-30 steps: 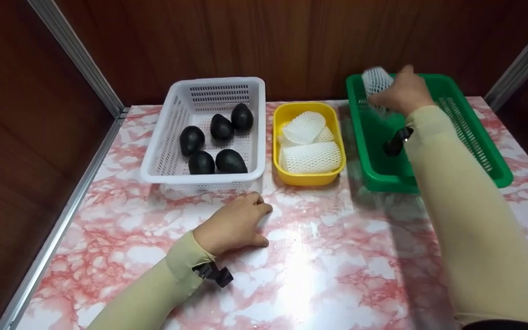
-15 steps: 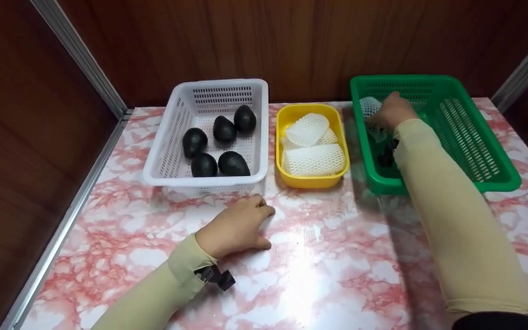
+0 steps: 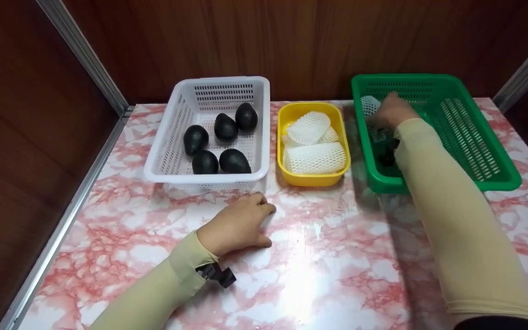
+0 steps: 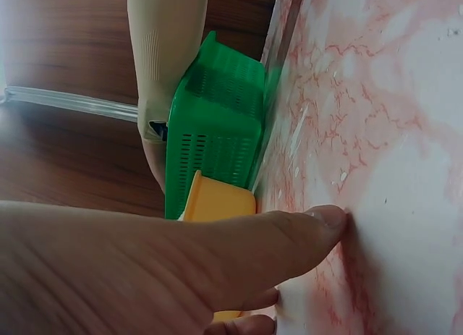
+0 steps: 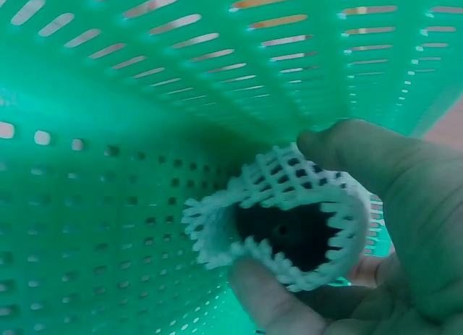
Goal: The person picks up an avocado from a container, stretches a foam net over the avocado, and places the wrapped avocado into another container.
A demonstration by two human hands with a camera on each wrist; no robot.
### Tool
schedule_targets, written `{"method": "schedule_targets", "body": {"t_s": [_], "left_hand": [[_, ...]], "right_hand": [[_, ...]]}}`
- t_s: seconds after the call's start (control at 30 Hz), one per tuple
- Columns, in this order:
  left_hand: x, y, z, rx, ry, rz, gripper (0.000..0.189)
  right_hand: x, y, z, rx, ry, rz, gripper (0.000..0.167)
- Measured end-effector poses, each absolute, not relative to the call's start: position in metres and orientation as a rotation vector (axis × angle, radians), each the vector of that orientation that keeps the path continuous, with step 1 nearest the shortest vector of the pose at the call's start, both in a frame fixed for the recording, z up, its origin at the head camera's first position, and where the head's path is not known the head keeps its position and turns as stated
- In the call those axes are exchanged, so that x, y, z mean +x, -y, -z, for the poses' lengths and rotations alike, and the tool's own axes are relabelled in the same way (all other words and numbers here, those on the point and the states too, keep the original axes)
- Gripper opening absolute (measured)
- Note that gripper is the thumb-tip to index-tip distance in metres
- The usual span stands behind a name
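Note:
My right hand (image 3: 394, 112) is down in the left back part of the green basket (image 3: 497, 185). Between its thumb and fingers it holds a dark avocado (image 5: 282, 230) wrapped in a white foam net sleeve (image 5: 278, 172); the dark end shows through the sleeve's opening in the right wrist view. In the head view the hand hides most of this fruit. My left hand (image 3: 236, 224) rests on the table in front of the white basket (image 3: 206, 178), fingers relaxed and holding nothing. Several bare avocados (image 3: 195, 140) lie in that white basket.
Between the two baskets stands a yellow tub (image 3: 314, 180) with several white foam net sleeves (image 3: 316, 158) in it. The table (image 3: 337, 275) has a red and white marbled top. Brown wood-look panels (image 3: 310, 46) close off the back and sides.
My right hand has lowered the sleeved avocado from above the green basket's rim down inside it, then stayed there over the last half second. My left hand has stayed in place.

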State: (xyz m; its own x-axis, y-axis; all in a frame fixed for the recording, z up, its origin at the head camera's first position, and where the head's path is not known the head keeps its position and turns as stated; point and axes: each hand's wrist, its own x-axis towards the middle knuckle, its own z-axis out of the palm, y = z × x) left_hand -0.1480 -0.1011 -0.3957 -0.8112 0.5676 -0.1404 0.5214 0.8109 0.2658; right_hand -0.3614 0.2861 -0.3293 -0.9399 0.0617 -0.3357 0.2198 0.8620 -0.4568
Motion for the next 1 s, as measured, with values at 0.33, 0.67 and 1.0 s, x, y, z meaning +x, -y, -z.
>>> {"method": "schedule_targets", "body": {"t_s": [0.33,0.67,1.0], "left_hand": [[-0.148,0.1,0.394,0.846,-2.777,-0.322,0.067],[-0.148,0.1,0.396,0.848,-2.782,-0.333,0.067],[-0.147,0.101,0.396,0.856,-2.798,-0.331,0.064]], "right_hand": [[-0.357,-0.289,0.31,0.222,-2.722,0.678,0.095],[-0.331,-0.269,0.275,0.145,-2.811,0.661,0.109],[-0.264,-0.23,0.256,-0.139,-2.886,0.723,0.083]]}}
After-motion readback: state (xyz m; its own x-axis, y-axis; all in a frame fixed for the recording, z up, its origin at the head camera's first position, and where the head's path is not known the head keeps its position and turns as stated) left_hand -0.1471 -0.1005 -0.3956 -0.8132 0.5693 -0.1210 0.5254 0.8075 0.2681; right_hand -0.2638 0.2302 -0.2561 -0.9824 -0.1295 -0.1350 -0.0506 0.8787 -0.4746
